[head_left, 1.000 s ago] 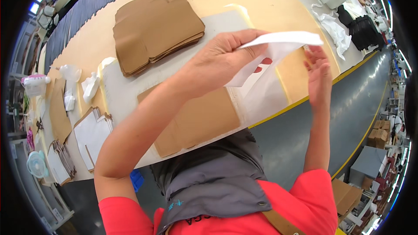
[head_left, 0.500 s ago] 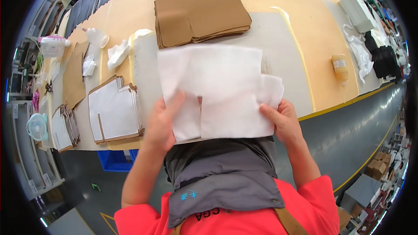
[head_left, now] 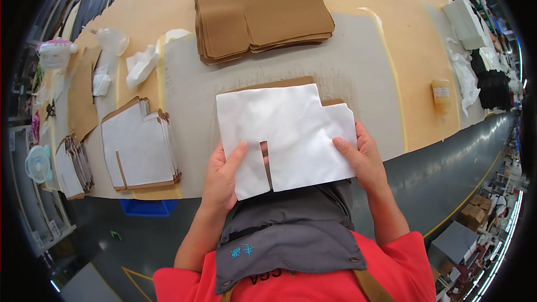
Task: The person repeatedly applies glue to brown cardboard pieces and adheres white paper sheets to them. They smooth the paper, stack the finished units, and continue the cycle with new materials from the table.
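Though creased, flat white notched sheet [head_left: 288, 131].

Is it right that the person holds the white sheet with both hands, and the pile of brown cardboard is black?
Not quite. Both hands, left and right, do hold the white sheet, but the cardboard pile farther back on the table is brown, not black. The head view shows it.
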Motion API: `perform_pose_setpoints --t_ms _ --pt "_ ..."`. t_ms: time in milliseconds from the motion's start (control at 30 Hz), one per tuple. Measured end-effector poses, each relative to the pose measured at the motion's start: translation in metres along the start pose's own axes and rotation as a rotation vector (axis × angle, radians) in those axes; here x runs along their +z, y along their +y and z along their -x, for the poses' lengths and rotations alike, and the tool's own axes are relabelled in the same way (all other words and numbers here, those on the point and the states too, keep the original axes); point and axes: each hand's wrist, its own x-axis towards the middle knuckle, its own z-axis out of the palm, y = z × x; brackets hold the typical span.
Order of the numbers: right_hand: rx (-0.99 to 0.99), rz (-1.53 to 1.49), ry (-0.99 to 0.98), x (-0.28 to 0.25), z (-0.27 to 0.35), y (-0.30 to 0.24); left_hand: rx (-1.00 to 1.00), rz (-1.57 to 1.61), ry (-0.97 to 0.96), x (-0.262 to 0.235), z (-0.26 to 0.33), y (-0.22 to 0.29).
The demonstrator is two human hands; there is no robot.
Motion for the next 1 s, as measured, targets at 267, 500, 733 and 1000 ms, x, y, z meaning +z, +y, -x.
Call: perform_pose_setpoints --t_ms 267,500,733,1000 --pt "0.017 0.044 0.029 0.001 -0.012 -0.004 0.001 0.024 0.033 0.002 -0.013 -0.002" --pt "0.022 0.058 0.033 -0.001 -0.016 -0.002 -0.004 0.001 0.019 0.003 -0.017 0.001" --pt "0.028 0.072 0.038 -0.001 -0.017 -0.001 -0.021 -0.013 0.008 0.002 -0.019 0.000" --pt "0.030 0.092 0.042 -0.001 -0.018 -0.001 -0.038 -0.015 -0.009 0.000 -0.021 -0.001"
